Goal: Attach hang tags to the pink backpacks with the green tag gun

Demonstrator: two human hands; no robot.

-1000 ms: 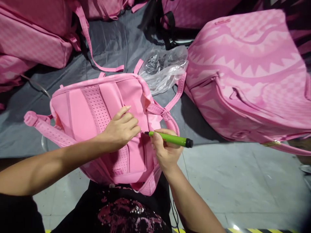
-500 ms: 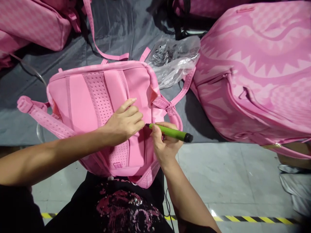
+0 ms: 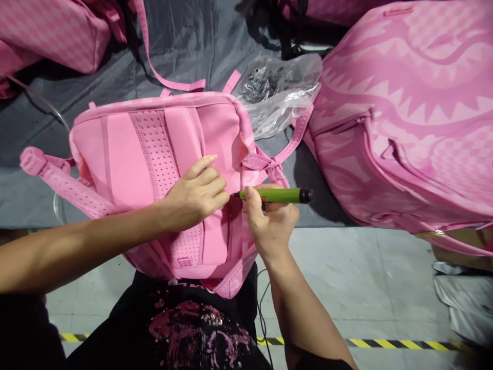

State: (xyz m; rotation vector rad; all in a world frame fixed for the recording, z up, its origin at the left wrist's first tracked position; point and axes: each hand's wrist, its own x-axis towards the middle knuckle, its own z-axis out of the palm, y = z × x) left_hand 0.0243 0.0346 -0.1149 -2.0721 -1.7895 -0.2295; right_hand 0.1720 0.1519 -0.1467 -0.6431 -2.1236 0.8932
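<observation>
A pink backpack [image 3: 127, 154] lies back panel up, half on my lap and half on a grey cloth. My left hand [image 3: 196, 194] rests on its back panel, fingers curled and pinching the fabric near the right seam. My right hand [image 3: 269, 223] grips a green pen-shaped tool [image 3: 279, 196] with a black end. The tool lies nearly level, its tip touching the seam right beside my left fingertips. A padded shoulder strap [image 3: 57, 180] sticks out to the left.
A large pink backpack with a tooth pattern [image 3: 404, 118] fills the right side. A clear plastic bag of small dark parts [image 3: 277, 87] lies behind the bag. More pink bags [image 3: 50, 31] are stacked at the top left. Yellow-black floor tape [image 3: 385, 343] runs below.
My right hand has tilted the green tool from slanting down-right to nearly level, tip still at the seam. My left hand has stayed on the panel. The view has shifted slightly.
</observation>
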